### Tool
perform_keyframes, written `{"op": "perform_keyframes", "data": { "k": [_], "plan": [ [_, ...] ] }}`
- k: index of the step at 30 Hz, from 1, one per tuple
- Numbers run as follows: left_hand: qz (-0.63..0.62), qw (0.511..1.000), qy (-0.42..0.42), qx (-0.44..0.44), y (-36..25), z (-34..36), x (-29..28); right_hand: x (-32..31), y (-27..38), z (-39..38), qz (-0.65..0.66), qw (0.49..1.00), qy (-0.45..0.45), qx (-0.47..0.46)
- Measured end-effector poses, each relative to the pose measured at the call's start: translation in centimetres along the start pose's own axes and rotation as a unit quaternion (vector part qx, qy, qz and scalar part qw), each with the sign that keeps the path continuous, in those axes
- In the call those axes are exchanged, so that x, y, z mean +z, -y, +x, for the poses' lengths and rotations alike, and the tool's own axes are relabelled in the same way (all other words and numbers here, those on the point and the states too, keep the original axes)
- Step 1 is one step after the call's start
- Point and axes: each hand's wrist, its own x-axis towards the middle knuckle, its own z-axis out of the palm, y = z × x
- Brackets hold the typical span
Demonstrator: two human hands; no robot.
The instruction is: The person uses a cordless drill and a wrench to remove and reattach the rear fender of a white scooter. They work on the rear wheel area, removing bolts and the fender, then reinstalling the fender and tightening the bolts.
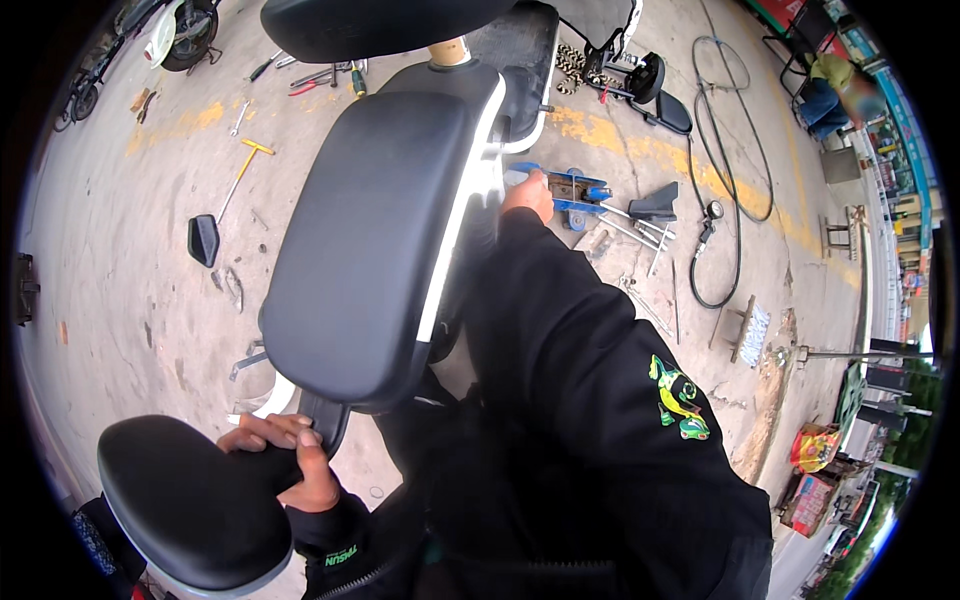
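Note:
A scooter with a long black seat (370,240) and a white side trim fills the middle, tilted away to the upper right. My left hand (285,455) is wrapped around the black bracket of the padded backrest (190,500), behind the seat's near end. On the scooter's right side, my right hand (530,197) reaches low with bent fingers, right by a blue floor jack (575,190). The fingertips are partly hidden, so what they grip does not show. A second black cushion (385,28) stands on a post ahead of the seat.
Left on the concrete lie a yellow T-handle wrench (240,175), a black plastic piece (203,241) and several hand tools (320,78). To the right are a coiled air hose (735,190) with a gauge, a black plastic cover (655,203) and a seated person (835,95).

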Motion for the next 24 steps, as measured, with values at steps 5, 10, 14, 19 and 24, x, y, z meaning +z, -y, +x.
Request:
{"op": "perform_keyframes", "data": {
  "k": [5,10,14,19,24],
  "plan": [
    [0.033,0.999,0.033,0.007,-0.4,-0.7,-0.6,1.0,-3.2,2.8,-0.044,0.999,0.012,-0.016],
    [-0.004,1.0,0.017,-0.003,0.2,-0.6,0.4,2.6,-2.2,4.6,-0.05,0.998,-0.001,0.042],
    [-0.013,0.999,0.036,0.007,0.6,-0.1,0.0,3.6,-1.2,4.8,-0.03,0.996,-0.02,0.077],
    [0.038,0.996,0.082,-0.005,-0.4,0.6,-0.7,4.1,-1.9,5.3,-0.111,0.983,-0.106,-0.105],
    [0.091,0.989,0.115,0.018,0.2,0.6,-0.9,4.0,-3.1,5.8,-0.236,0.949,0.0,-0.211]
  ]
}}
